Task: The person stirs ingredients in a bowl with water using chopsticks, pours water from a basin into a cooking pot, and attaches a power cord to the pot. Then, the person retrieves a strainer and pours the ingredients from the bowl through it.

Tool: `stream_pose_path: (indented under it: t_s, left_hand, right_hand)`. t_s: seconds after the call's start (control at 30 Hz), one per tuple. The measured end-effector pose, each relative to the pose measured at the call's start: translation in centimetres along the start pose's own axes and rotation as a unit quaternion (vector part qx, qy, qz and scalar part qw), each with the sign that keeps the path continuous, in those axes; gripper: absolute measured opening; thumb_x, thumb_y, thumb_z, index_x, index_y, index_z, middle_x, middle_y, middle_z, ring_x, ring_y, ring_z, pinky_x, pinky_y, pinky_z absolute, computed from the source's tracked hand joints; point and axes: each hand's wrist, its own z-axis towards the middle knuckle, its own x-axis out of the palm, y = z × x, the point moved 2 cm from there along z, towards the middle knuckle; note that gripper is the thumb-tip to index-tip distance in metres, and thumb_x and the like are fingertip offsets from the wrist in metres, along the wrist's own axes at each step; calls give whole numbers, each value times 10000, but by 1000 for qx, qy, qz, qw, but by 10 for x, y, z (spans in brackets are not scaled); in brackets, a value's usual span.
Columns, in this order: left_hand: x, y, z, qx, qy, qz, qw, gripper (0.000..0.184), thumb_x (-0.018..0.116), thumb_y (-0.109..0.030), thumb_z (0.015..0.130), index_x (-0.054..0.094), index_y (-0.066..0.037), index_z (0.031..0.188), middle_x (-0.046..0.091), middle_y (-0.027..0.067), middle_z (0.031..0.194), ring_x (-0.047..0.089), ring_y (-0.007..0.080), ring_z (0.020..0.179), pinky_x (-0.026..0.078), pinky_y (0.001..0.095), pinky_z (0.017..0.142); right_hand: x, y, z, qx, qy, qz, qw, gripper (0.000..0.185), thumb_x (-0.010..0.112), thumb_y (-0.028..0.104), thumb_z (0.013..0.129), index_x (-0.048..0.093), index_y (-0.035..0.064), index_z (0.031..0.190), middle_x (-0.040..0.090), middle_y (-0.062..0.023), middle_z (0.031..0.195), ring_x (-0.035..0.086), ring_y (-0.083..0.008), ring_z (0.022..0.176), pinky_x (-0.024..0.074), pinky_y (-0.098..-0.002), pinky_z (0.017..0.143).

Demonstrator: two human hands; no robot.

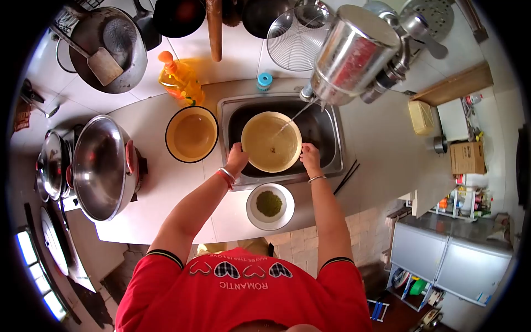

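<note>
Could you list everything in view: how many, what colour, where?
Cream bowl: 1, cream, in sink under running water
Sink: 1, silver, mid-counter
Dark-rimmed bowl: 1, tan, left of sink
White bowl: 1, white, counter's near edge
Grains: many, green, in white bowl
Chopsticks: 2, black, right of sink
Bottle: 1, orange, behind dark-rimmed bowl
Small container: 1, blue, behind sink
Canister: 1, silver, sink's back right
Wire strainer: 1, silver, back wall
Wok: 1, grey, upper left
Red-handled pan: 1, silver, counter's left end
Cardboard box: 1, brown, far right
Other kitchenware: uncounted, mixed, edges
Shirt: 1, red, lower centre
Left hand: 1, bare, cream bowl's left rim
Right hand: 1, bare, cream bowl's right rim
</note>
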Motion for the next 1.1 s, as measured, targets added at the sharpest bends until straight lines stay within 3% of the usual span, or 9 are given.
stream_pose_path:
  t_s: [0.03, 0.13, 0.17, 0.3, 0.4, 0.5, 0.7, 0.9, 1.1]
  left_hand:
    - [5, 4, 8, -7, -18, -12, 1000, 443, 541, -41, 814, 445, 15, 1242, 563, 128, 1093, 549, 201, 967, 471, 322, 767]
    - [10, 14, 25, -19, -80, 51, 995, 468, 512, -4, 797, 405, 1, 1252, 594, 169, 1011, 595, 228, 857, 496, 330, 681]
    - [8, 16, 30, -15, -67, 102, 992, 450, 510, 0, 795, 409, -3, 1234, 598, 174, 986, 606, 237, 816, 505, 332, 649]
    - [2, -15, 13, -19, -46, 136, 989, 302, 492, 15, 792, 449, -10, 1091, 601, 194, 908, 608, 261, 665, 521, 336, 523]
    - [0, -28, 6, -34, -16, 122, 992, 295, 540, -17, 787, 446, 6, 1066, 620, 233, 1007, 656, 358, 858, 564, 369, 610]
    - [0, -33, 1, -21, -10, 98, 995, 237, 516, 12, 790, 444, 11, 1016, 615, 217, 977, 654, 326, 835, 567, 350, 577]
    - [-4, -81, -20, 38, 58, 26, 997, 239, 529, 67, 791, 452, 0, 1006, 525, 91, 849, 603, 190, 725, 587, 321, 538]
    - [1, -116, -45, 30, 107, -49, 993, 262, 602, 7, 802, 434, 17, 1004, 535, 109, 881, 615, 198, 717, 590, 323, 535]
    - [-2, -138, -76, 24, 124, -59, 990, 249, 509, 79, 809, 417, 28, 1035, 530, 113, 899, 631, 202, 726, 594, 314, 571]
  right_hand:
    - [-1, 1, 4, 47, 4, 36, 998, 181, 482, 125, 940, 608, 10, 998, 602, -48, 739, 527, -104, 524, 456, -245, 453]
    - [5, 14, 10, -73, -85, -18, 994, 187, 479, 145, 943, 601, 19, 1009, 604, -63, 745, 533, -110, 512, 454, -256, 443]
    - [2, 11, 11, 16, -22, -16, 1000, 219, 514, 182, 915, 585, 20, 1043, 653, -194, 910, 634, -330, 861, 495, -401, 752]
    - [4, 32, 8, -43, -23, -63, 997, 169, 531, 160, 900, 558, -4, 933, 620, -231, 877, 606, -391, 833, 476, -441, 735]
    - [6, 29, 11, -95, -57, -89, 990, 145, 537, 136, 889, 551, -3, 926, 620, -230, 861, 597, -407, 823, 475, -448, 724]
    - [2, 31, 9, -151, -81, -85, 982, 123, 544, 112, 879, 545, -4, 920, 614, -233, 843, 588, -421, 818, 474, -455, 716]
    - [-30, 44, 4, -122, -77, -77, 987, 131, 556, 115, 873, 552, -6, 920, 608, -224, 829, 597, -386, 786, 481, -424, 698]
    - [-80, 98, -15, -145, -95, -78, 982, 152, 559, 128, 880, 558, -20, 914, 610, -179, 789, 585, -293, 701, 469, -376, 664]
    - [-111, 129, -31, -100, -54, -51, 992, 156, 557, 130, 894, 564, -18, 941, 604, -126, 777, 562, -209, 701, 458, -334, 661]
